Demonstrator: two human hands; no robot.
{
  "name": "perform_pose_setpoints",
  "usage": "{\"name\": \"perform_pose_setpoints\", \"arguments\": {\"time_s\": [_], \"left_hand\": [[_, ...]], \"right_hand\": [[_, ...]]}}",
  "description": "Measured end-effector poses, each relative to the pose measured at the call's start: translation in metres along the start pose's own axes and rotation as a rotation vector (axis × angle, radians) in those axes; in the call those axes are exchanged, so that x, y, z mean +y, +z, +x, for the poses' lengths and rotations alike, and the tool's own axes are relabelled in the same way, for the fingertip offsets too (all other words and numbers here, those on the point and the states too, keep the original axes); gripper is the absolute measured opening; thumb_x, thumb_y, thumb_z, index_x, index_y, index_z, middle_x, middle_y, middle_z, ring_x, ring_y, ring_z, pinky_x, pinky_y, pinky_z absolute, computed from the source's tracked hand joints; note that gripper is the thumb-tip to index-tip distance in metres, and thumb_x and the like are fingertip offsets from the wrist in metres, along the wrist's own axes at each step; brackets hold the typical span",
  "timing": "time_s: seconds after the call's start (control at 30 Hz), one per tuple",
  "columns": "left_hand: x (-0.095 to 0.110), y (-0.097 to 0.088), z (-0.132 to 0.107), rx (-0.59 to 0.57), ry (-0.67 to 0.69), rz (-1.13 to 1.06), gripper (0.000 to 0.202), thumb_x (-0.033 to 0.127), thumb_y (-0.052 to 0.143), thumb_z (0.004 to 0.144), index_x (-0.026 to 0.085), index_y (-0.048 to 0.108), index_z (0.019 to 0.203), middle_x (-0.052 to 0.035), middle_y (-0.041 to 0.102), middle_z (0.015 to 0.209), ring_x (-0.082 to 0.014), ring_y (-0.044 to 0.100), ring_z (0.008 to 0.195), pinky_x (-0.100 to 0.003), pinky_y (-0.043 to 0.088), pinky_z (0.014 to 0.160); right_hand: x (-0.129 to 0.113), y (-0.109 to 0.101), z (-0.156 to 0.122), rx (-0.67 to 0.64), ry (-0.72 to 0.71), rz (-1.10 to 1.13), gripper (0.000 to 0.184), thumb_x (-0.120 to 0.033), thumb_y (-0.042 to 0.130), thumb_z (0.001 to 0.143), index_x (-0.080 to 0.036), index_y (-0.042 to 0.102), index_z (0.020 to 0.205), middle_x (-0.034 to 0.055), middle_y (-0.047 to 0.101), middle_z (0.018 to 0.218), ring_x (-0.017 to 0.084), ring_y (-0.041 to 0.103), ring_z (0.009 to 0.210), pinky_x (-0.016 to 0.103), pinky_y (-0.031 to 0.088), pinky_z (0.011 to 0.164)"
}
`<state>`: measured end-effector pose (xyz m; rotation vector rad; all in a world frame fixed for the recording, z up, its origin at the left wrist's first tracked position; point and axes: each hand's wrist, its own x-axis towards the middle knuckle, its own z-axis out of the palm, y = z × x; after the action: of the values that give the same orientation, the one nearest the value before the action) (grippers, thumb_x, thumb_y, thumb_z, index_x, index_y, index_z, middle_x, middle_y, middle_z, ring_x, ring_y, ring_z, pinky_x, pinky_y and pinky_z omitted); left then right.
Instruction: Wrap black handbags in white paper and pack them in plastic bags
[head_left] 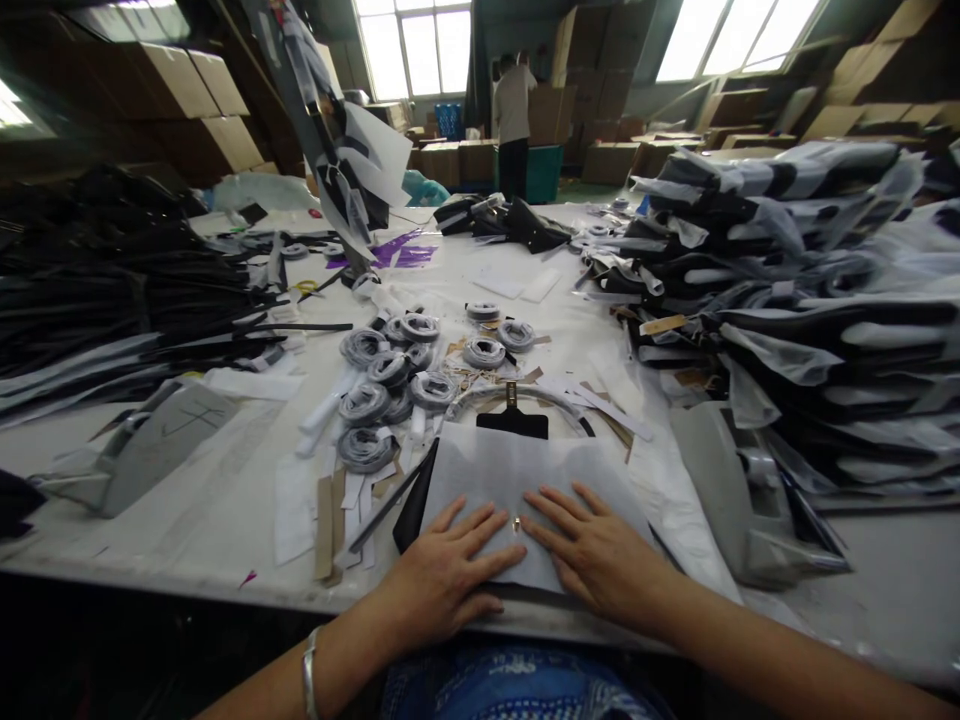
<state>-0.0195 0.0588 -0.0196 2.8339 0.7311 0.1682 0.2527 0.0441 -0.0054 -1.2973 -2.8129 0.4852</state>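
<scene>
A black handbag lies flat at the table's front edge, mostly hidden by a white paper sheet. A small gold metal piece shows through the sheet between my hands. My left hand rests flat on the sheet's left half, fingers spread. On the right half, my right hand also presses flat with fingers apart. Above the sheet's far edge, a black flap with a gold clasp sticks out. A wrapped handle curves behind it.
Several coiled wrapped straps lie just beyond the bag, with paper strips at left. Tape dispensers flank the work area. Black pieces pile up at left, and wrapped bags are stacked at right. A person stands far back.
</scene>
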Motion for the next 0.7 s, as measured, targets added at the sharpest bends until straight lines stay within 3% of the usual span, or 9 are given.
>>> {"name": "perform_pose_setpoints", "arguments": {"time_s": [0.17,0.3,0.4,0.57,0.7], "left_hand": [[0.001,0.003,0.0,-0.004,-0.027,-0.005,0.068,0.044,0.066,0.089,0.032,0.036,0.15,-0.0099,0.038,0.157,-0.0293,0.037,0.143,-0.053,0.025,0.119],[-0.005,0.011,-0.007,0.012,0.005,0.021,0.07,0.047,0.062,0.091,0.033,0.031,0.153,-0.0069,0.028,0.162,-0.0285,0.027,0.148,-0.053,0.021,0.121],[-0.009,0.019,-0.013,0.077,-0.013,0.046,0.064,0.048,0.054,0.095,0.031,0.032,0.153,-0.0059,0.027,0.162,-0.0287,0.025,0.149,-0.053,0.019,0.121],[-0.011,0.032,-0.023,0.218,0.019,0.149,0.047,0.036,0.046,0.102,0.025,0.045,0.147,-0.0063,0.042,0.155,-0.0253,0.033,0.145,-0.046,0.021,0.122],[-0.016,0.041,-0.029,0.338,0.031,0.191,0.04,0.035,0.04,0.104,0.021,0.055,0.138,-0.0033,0.059,0.141,-0.0217,0.041,0.141,-0.041,0.019,0.123]], "right_hand": [[-0.002,-0.006,0.011,-0.005,-0.004,0.009,0.059,-0.018,0.055,0.082,-0.017,0.053,0.14,0.0183,0.046,0.15,0.035,0.041,0.139,0.06,0.028,0.113],[0.012,0.0,0.005,0.045,-0.097,0.042,0.063,-0.018,0.051,0.087,-0.022,0.041,0.149,0.0109,0.035,0.159,0.027,0.027,0.148,0.054,0.016,0.12],[0.019,0.003,-0.002,0.053,-0.108,0.066,0.062,-0.025,0.051,0.093,-0.025,0.034,0.153,0.0081,0.027,0.162,0.026,0.02,0.15,0.055,0.013,0.121],[0.023,0.003,-0.003,0.025,-0.156,0.086,0.065,-0.039,0.052,0.097,-0.025,0.026,0.156,0.0084,0.025,0.163,0.026,0.017,0.151,0.056,0.016,0.121],[0.029,0.022,0.005,0.135,-0.246,0.037,0.064,-0.044,0.053,0.098,-0.024,0.03,0.154,0.0085,0.036,0.158,0.025,0.023,0.149,0.053,0.026,0.12]]}}
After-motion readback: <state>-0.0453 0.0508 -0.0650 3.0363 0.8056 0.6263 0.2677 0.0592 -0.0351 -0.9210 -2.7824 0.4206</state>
